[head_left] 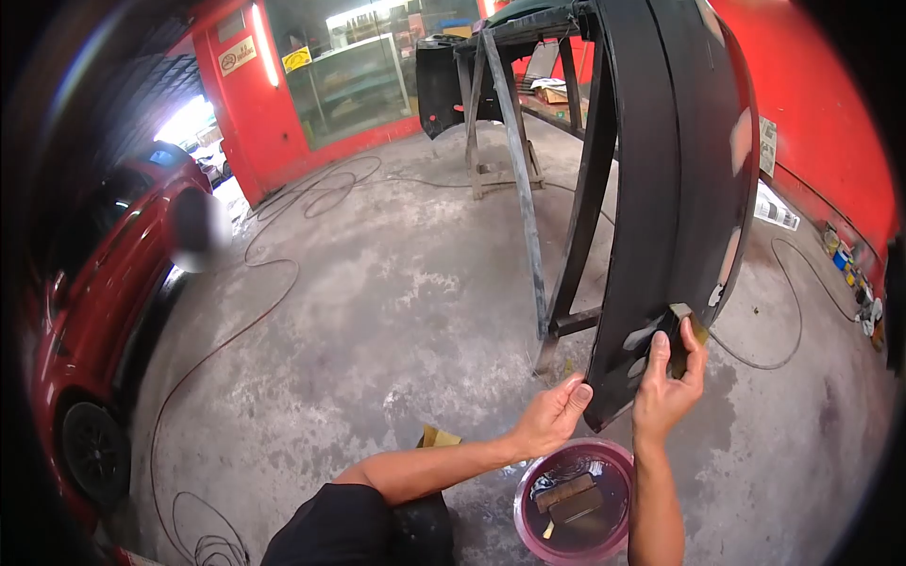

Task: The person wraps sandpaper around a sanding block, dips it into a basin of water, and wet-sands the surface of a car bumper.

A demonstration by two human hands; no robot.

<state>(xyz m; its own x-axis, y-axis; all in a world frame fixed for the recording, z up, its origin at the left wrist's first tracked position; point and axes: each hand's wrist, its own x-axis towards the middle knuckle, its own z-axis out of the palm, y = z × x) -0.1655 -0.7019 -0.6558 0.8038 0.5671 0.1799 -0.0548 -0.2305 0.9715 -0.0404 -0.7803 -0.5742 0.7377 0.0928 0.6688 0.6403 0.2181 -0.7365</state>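
Note:
A black car bumper with pale filler patches stands on end against a stand. My right hand grips a sanding block wrapped in sandpaper and holds it against the bumper's lower part, near grey smeared spots. At the bumper's lower left edge, my left hand is closed with the thumb in front, seemingly pinching that edge; its other fingers are partly hidden. Below both hands sits a pink basin of murky water. Inside it lies a brownish block.
A dark metal stand rises behind the bumper. A yellowish piece of sandpaper lies by my knee. On the left is a red car. A hose winds across the concrete floor. Cans and bottles line the right wall.

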